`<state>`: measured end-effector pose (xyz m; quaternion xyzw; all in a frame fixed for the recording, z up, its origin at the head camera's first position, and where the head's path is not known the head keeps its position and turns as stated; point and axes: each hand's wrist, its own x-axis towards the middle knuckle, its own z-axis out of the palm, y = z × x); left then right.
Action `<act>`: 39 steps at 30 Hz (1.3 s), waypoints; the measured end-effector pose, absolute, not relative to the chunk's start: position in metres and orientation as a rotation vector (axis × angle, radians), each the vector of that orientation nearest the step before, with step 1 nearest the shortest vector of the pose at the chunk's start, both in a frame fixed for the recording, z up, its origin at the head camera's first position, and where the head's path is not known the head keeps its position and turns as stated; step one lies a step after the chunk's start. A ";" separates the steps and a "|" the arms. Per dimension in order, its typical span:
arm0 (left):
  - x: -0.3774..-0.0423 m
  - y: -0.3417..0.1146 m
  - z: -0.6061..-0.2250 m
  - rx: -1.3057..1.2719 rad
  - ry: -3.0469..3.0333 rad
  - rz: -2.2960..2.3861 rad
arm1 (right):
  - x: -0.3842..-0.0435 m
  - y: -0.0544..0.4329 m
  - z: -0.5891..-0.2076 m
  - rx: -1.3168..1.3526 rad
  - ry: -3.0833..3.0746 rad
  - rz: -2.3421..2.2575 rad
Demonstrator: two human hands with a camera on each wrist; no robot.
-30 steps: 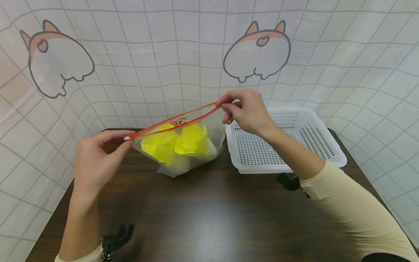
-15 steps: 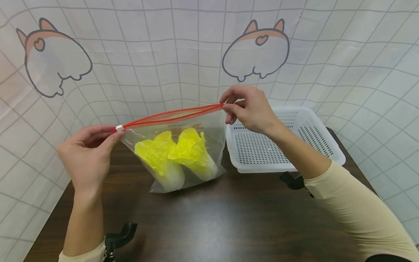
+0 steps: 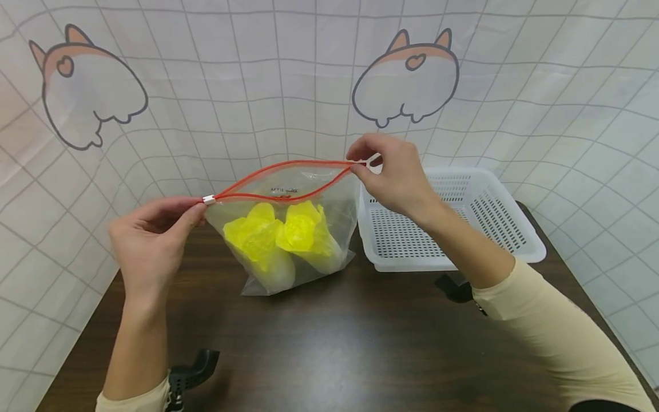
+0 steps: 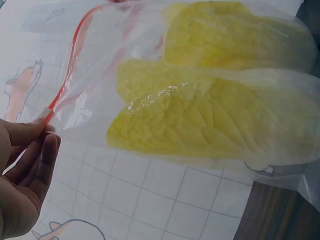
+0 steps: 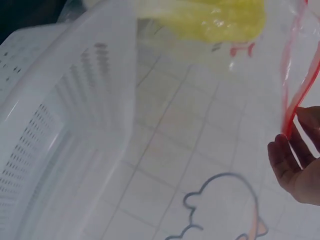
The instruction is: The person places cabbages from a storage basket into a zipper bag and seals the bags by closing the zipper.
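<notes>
A clear zipper bag (image 3: 329, 226) with a red zip edge hangs between my hands above the table, its mouth bowed apart in the middle. Inside lie two napa cabbage pieces (image 3: 304, 229), yellow at the leaves and pale at the base. My left hand (image 3: 151, 240) pinches the bag's left top corner beside the white slider (image 3: 209, 199). With thumb and fingers, my right hand (image 3: 393, 174) pinches the right end of the red edge. The left wrist view shows the wrinkled cabbage leaves (image 4: 175, 115) close up through the plastic.
A white perforated plastic basket (image 3: 407, 266) stands on the right of the dark wooden table (image 3: 329, 343), just behind and below my right forearm. A white gridded cloth (image 3: 288, 74) with cartoon animal drawings surrounds the table at the back and sides.
The bag has lowered at its base and swung to hang more upright. My left hand went outward, pulling the edge taut, then back inward, so the mouth bows wider now.
</notes>
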<state>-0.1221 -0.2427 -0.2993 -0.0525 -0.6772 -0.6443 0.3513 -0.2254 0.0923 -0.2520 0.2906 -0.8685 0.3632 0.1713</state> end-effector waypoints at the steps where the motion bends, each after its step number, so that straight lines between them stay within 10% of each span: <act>1: -0.122 -0.241 -0.298 -0.141 -1.747 -1.676 | -0.222 0.088 -0.251 0.865 -2.434 1.021; 39: -0.126 -0.217 -0.302 -0.220 -1.829 -1.311 | -0.193 -0.044 -0.241 1.503 -2.411 0.796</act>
